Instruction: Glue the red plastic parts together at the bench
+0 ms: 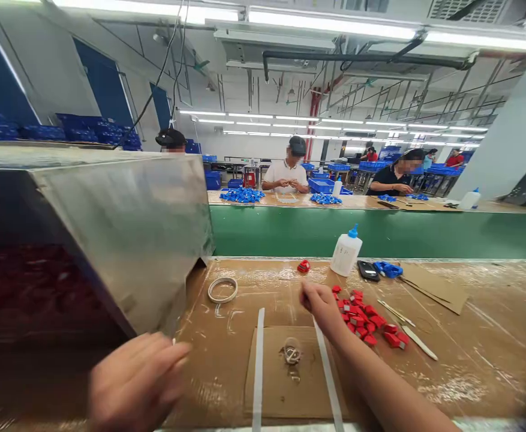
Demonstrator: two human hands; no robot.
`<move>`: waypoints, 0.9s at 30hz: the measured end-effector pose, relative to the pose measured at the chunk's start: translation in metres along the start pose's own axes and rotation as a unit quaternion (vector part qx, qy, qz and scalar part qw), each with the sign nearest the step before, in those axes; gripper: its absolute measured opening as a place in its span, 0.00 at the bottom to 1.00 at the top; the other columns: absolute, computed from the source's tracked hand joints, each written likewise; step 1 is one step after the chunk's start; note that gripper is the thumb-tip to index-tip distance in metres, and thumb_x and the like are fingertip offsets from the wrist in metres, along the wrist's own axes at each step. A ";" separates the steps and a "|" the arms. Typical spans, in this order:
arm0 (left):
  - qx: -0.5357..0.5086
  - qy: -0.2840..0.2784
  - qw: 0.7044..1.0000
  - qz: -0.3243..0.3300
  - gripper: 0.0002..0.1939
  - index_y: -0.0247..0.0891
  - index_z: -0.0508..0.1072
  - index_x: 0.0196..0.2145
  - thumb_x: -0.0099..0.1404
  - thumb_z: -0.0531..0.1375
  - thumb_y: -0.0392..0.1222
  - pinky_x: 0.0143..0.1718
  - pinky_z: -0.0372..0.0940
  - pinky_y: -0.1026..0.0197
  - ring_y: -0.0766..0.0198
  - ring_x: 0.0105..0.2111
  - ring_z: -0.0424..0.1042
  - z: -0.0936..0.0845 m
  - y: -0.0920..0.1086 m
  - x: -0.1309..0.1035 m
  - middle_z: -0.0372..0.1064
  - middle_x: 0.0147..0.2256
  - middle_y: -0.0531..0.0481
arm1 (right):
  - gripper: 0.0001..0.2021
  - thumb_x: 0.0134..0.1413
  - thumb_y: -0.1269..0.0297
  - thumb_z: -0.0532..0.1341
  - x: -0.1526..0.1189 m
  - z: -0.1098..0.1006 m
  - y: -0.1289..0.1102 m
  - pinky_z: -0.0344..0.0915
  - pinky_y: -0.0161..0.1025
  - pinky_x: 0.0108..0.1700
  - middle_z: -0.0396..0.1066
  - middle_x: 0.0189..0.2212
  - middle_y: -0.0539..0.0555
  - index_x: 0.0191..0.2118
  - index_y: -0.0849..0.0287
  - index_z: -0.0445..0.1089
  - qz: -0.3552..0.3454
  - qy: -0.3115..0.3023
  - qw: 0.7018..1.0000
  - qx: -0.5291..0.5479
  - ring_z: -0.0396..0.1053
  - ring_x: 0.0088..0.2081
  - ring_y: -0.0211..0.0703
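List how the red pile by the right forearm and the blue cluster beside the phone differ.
Colour: the red pile is red with some greyish faces; the blue cluster is mainly blue.
Extent: the red pile spreads wide and loose; the blue cluster is small and compact.
Place: the red pile is nearer the right hand than the blue cluster.
Shared: both lie on the brown bench.

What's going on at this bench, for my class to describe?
A person's curled right hand is beside a pile of small red pieces; I can't tell whether it holds anything. The blurred left hand is near a metal bin, its grip likewise unclear. A cardboard sheet with two white strips lies on the bench.
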State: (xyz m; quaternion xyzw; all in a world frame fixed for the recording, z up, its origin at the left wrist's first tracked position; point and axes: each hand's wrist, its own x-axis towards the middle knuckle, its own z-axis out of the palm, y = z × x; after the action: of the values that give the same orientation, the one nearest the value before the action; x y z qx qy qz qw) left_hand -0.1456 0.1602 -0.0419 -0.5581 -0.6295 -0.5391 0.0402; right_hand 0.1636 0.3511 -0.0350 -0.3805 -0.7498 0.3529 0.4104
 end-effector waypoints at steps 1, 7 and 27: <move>-0.007 -0.057 0.998 0.028 0.10 0.56 0.79 0.25 0.57 0.61 0.57 0.28 0.69 0.52 0.53 0.23 0.73 0.025 0.014 0.008 0.74 0.22 0.54 | 0.32 0.67 0.40 0.48 0.009 0.006 -0.001 0.58 0.36 0.31 0.56 0.18 0.50 0.20 0.59 0.62 -0.034 0.000 0.999 -0.016 0.58 0.24 0.37; -0.152 -0.190 0.968 -0.056 0.24 0.41 0.74 0.27 0.69 0.52 0.61 0.28 0.60 0.59 0.59 0.23 0.68 0.178 0.048 0.069 0.65 0.19 0.53 | 0.23 0.72 0.53 0.49 0.006 0.007 0.007 0.65 0.43 0.41 0.72 0.29 0.55 0.31 0.55 0.74 -0.093 -0.049 0.989 -0.107 0.70 0.35 0.45; -0.094 -0.191 0.977 0.018 0.20 0.37 0.73 0.22 0.69 0.56 0.46 0.27 0.53 0.63 0.66 0.23 0.63 0.202 0.036 0.057 0.69 0.21 0.51 | 0.20 0.68 0.47 0.54 0.020 0.000 0.052 0.69 0.46 0.45 0.77 0.39 0.59 0.40 0.55 0.76 -0.082 -0.101 0.980 -0.153 0.74 0.41 0.49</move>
State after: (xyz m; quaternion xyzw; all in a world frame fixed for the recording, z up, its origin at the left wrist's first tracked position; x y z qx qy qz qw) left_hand -0.0287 0.3366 -0.0656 -0.6634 -0.5616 -0.4787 -0.1239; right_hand 0.1712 0.3922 -0.0722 -0.3385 -0.8612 0.2359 0.2967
